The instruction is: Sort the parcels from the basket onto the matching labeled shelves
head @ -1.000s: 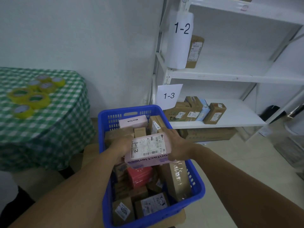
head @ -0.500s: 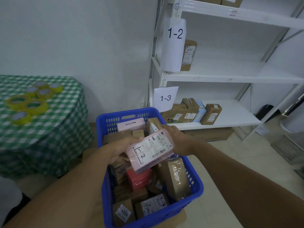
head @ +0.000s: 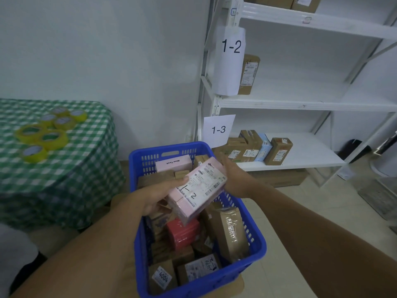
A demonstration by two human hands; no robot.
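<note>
The person is holding a pink parcel [head: 198, 188], marked 1-2 by hand on its shipping label, tilted above the blue basket [head: 139, 155] and clear of the parcels packed inside. The left hand [head: 154, 194] is gripping the near end, thumb lying across the label and fingers underneath. The right hand [head: 234, 179] is closing its grip around the far end, though most of its fingers are hidden behind the box. The likely destination is the 1-2 shelf [head: 300, 91], sitting above and to the right, where one brown parcel [head: 249, 74] is standing upright just behind the hanging 1-2 sign [head: 231, 47]. The main risk is misplacing the box: the 1-3 shelf [head: 311, 153], with its own 1-3 sign [head: 218, 130], is lying lower and nearer the hands, so a hurried reach could be ending there instead. The parcel looks smooth and is being held by its ends at a slant, so handing it over to one hand may be letting it slip back into the basket. Reaching upward, it could also be catching the loose paper sign or knocking the upright brown parcel over. Off to the left, yellow tape rolls [head: 51, 137] are lying on the green checked worktop [head: 64, 168], well apart from all this.
</note>
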